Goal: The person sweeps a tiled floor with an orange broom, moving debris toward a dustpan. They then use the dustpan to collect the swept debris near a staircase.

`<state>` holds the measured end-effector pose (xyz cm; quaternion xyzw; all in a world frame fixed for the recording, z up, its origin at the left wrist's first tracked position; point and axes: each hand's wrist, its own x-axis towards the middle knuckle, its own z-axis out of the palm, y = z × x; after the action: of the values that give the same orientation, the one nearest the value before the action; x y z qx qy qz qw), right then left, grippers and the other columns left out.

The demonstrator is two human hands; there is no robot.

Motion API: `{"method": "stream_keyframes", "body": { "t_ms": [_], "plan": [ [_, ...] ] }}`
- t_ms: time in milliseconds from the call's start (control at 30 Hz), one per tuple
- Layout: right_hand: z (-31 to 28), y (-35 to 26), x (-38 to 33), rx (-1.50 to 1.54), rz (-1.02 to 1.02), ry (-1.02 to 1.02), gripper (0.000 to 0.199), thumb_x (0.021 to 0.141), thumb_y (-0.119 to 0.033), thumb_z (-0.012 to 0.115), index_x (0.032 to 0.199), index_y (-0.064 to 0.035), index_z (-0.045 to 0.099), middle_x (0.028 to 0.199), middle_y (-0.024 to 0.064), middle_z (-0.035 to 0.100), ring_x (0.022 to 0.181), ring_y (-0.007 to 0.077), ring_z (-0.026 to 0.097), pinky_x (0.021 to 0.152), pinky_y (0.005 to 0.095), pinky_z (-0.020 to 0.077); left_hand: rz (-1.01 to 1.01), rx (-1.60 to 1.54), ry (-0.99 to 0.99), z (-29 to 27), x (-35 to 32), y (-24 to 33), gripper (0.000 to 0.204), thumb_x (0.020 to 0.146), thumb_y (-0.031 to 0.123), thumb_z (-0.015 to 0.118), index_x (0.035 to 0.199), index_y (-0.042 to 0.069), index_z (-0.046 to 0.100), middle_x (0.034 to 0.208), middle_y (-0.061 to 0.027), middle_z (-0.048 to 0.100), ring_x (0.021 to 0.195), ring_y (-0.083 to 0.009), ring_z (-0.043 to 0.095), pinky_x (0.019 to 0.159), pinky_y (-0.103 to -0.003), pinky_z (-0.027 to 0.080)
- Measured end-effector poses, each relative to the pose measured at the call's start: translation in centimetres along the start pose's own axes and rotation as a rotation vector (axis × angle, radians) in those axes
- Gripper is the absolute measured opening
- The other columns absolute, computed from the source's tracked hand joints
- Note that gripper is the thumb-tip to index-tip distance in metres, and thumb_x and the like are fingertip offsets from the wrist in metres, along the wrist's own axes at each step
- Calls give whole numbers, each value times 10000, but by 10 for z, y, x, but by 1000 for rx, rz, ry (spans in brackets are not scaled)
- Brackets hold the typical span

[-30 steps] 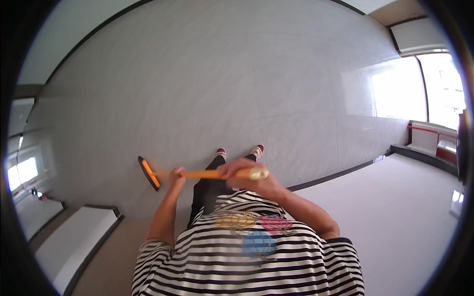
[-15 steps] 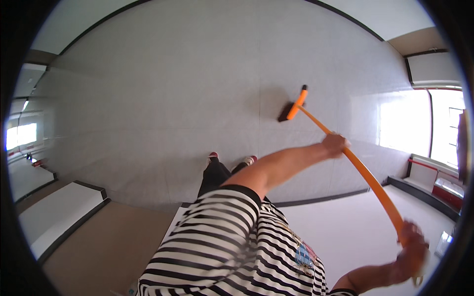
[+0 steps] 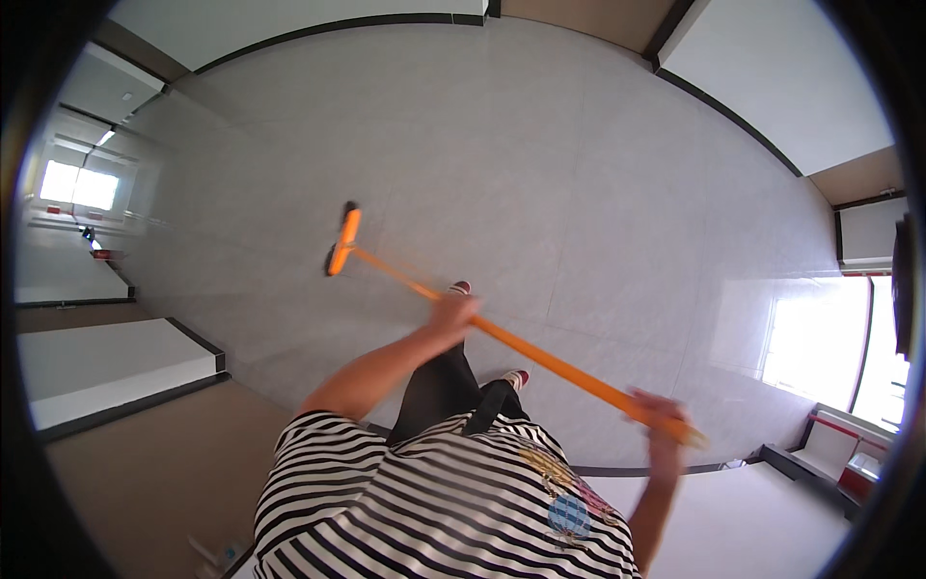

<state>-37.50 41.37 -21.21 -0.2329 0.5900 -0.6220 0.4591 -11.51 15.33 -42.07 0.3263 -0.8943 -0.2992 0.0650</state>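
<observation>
My left hand point(image 3: 451, 314) grips the orange broom point(image 3: 502, 338) mid-handle, my right hand point(image 3: 659, 413) closes around its top end. Its head rests on the grey floor point(image 3: 579, 174) ahead of my shoes point(image 3: 516, 378). No swept pile shows, so progress is hard to judge.

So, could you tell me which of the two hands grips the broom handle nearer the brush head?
The left hand, mid-handle, nearer the brush head; the right hand holds the broom handle at its top end.

Both hands grip an orange broom point(image 3: 502, 334) — left hand point(image 3: 451, 315) mid-handle, right hand point(image 3: 659, 415) at its end — over grey floor point(image 3: 579, 174).
</observation>
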Motion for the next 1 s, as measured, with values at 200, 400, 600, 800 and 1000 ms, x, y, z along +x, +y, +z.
{"method": "stream_keyframes", "body": {
  "t_ms": [200,400,600,800,1000],
  "plan": [
    [179,42,126,87,157,-353,180,712,7,630,882,-38,593,1050,135,581,1107,284,490,914,390,408,-479,377,20,-26,-52,-212,127,648,174,614,744,113,557,838,-130,521,866,-335,520,710,-442,439],
    [96,-87,138,-428,-12,88,223,582,-10,484,798,-22,539,897,158,580,934,286,563,798,403,468,-128,-246,-300,-13,119,-50,174,592,223,623,652,90,527,631,-101,547,660,-319,551,572,-436,409],
    [144,-248,107,-990,-331,41,238,544,-67,499,774,-13,476,803,160,560,739,277,574,724,443,479,280,-620,-331,6,254,162,150,634,129,567,750,109,475,763,-75,552,890,-280,524,643,-419,440],
    [150,-283,55,-800,-870,242,170,740,-154,427,660,-4,444,645,145,469,533,315,498,453,444,424,549,-484,-336,-67,259,221,190,699,116,526,879,59,507,818,-64,568,922,-239,519,644,-415,441],
    [-10,-221,72,-884,-352,323,215,685,-191,514,799,-9,504,794,153,548,731,300,557,662,424,456,388,-322,-243,-98,220,92,150,606,69,533,725,60,441,690,-87,521,748,-299,528,554,-427,419]
  ]
}}
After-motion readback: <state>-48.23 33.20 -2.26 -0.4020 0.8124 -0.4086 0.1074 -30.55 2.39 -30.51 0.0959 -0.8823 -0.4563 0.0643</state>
